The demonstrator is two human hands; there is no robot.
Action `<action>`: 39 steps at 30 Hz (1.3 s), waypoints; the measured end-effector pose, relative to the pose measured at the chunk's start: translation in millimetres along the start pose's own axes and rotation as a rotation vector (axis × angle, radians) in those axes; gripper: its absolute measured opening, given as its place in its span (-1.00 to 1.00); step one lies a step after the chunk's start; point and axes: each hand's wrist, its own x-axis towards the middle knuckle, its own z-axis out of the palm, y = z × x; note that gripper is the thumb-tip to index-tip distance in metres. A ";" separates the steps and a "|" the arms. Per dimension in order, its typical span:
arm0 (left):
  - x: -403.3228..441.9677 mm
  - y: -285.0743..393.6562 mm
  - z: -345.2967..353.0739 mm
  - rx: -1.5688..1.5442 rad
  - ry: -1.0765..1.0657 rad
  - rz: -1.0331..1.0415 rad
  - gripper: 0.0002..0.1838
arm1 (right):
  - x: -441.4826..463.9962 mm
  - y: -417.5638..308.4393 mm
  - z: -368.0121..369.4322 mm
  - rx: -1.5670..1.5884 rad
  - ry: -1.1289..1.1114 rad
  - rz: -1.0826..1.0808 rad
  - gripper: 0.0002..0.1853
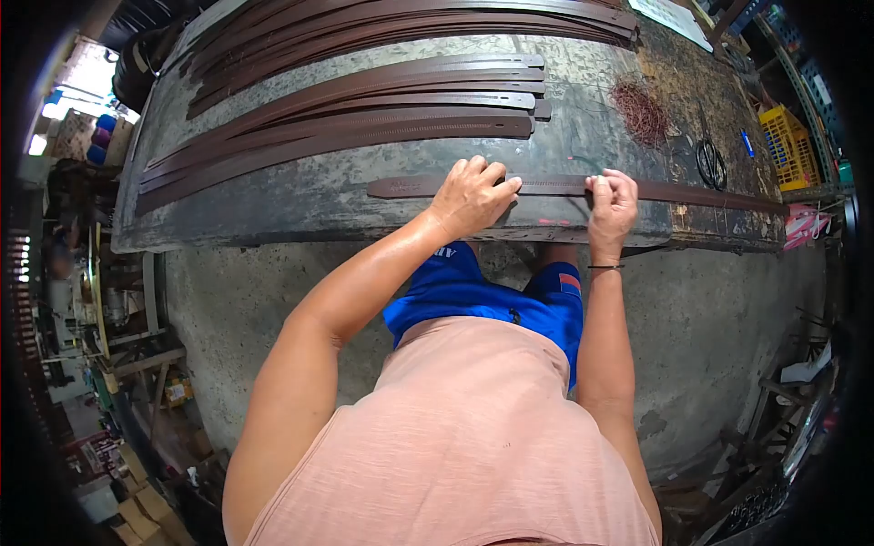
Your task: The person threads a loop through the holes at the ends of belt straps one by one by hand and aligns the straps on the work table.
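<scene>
A long brown leather strap (555,186) with a tapered left end lies along the near side of the worktable. A line of small marks runs down its middle. My left hand (475,191) rests on the strap with fingers curled, thumb and fingertips pressed at its edge. Farther right, my right hand (612,198) pinches the same strap between thumb and bent fingers. Between the hands a stretch of strap shows uncovered. Just beyond lies a group of similar straps (437,123), their squared ends near the middle of the table.
A bigger pile of straps (410,27) lies along the table's far side. Toward the right are a tangle of reddish thread (640,113), black-handled scissors (710,164) and a blue pen (747,144). A yellow crate (787,146) stands past the table's right end.
</scene>
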 end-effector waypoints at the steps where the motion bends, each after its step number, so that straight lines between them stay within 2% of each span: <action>1: -2.1 0.2 0.9 -0.005 0.002 -0.006 -0.74 | -3.8 -3.8 3.3 -0.090 -0.079 -0.055 -0.89; 2: -2.8 -0.7 1.5 -0.037 0.019 -0.042 -0.77 | -8.0 -7.9 9.6 -0.115 -0.111 -0.125 -0.91; 6: -5.4 -1.8 5.3 -0.086 0.070 -0.155 -0.79 | -24.3 -20.2 28.2 -0.040 -0.219 0.009 -0.93; 9: -3.4 0.1 2.4 -0.094 0.056 -0.180 -0.76 | -25.2 -16.1 31.0 -0.196 -0.260 -0.198 -0.92; 20: -2.6 0.3 1.7 -0.097 0.074 -0.198 -0.72 | -25.2 -19.3 31.3 -0.249 -0.274 -0.280 -0.92; 22: -1.6 -0.9 1.2 -0.093 0.117 -0.205 -0.69 | -25.2 -15.6 29.7 -0.187 -0.222 -0.134 -0.91; 23: -2.4 -2.5 1.8 -0.103 0.064 -0.253 -0.66 | -24.7 -13.1 30.2 -0.187 -0.222 -0.136 -0.91; 25: -2.4 -3.3 1.8 -0.115 0.011 -0.299 -0.62 | -23.6 -6.0 31.9 0.228 -0.069 0.070 -0.87; 29: -1.4 -1.8 1.0 -0.151 0.001 -0.296 -0.62 | -24.1 -3.2 30.9 0.337 -0.029 0.135 -0.84; 32: -1.4 -2.9 2.1 -0.161 0.028 -0.283 -0.65 | -24.3 -5.7 30.1 0.281 -0.044 0.152 -0.79; 37: 2.7 -2.5 -0.3 -0.148 0.028 -0.227 -0.72 | -24.5 -6.3 32.2 0.342 -0.026 0.119 -0.79; 39: -2.9 0.8 0.5 0.107 0.043 -0.111 -0.76 | -25.7 -11.1 32.4 0.361 0.001 0.104 -0.80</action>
